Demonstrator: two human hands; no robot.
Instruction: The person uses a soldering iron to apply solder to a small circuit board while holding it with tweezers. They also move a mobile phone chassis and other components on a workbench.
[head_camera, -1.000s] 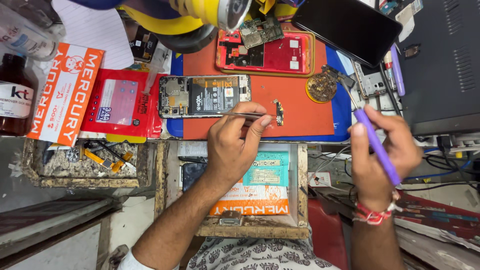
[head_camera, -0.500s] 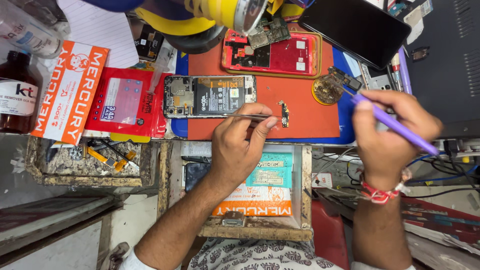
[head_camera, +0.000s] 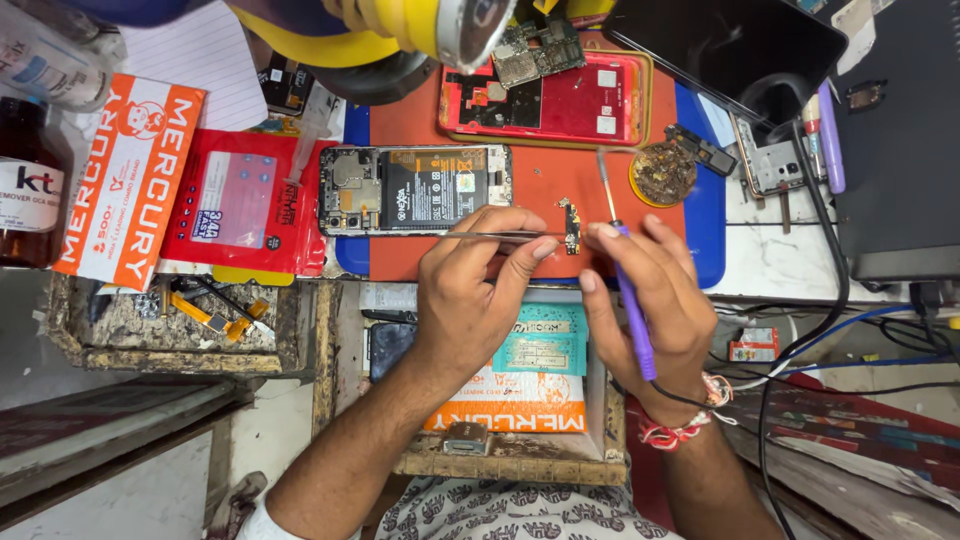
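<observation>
My left hand (head_camera: 475, 290) pinches metal tweezers (head_camera: 510, 236) whose tips press on a small dark circuit strip (head_camera: 572, 226) lying on the red mat (head_camera: 560, 180). My right hand (head_camera: 645, 300) grips a purple soldering iron (head_camera: 630, 300); its metal tip (head_camera: 604, 180) points away from me, just right of the strip. An opened phone (head_camera: 415, 190) with its battery and board exposed lies on the mat to the left of the strip.
A red phone back shell (head_camera: 560, 100) with a loose board sits at the far edge of the mat. A brass tip-cleaner tin (head_camera: 663, 172) lies right of the iron. Red and orange packets (head_camera: 130, 185), a brown bottle (head_camera: 25, 190), cables (head_camera: 830, 330) and an open drawer (head_camera: 520, 400) surround the mat.
My right hand has swung the soldering iron from the tip-cleaner tin on the right back toward the small strip. My left hand has kept the tweezers on the strip.
</observation>
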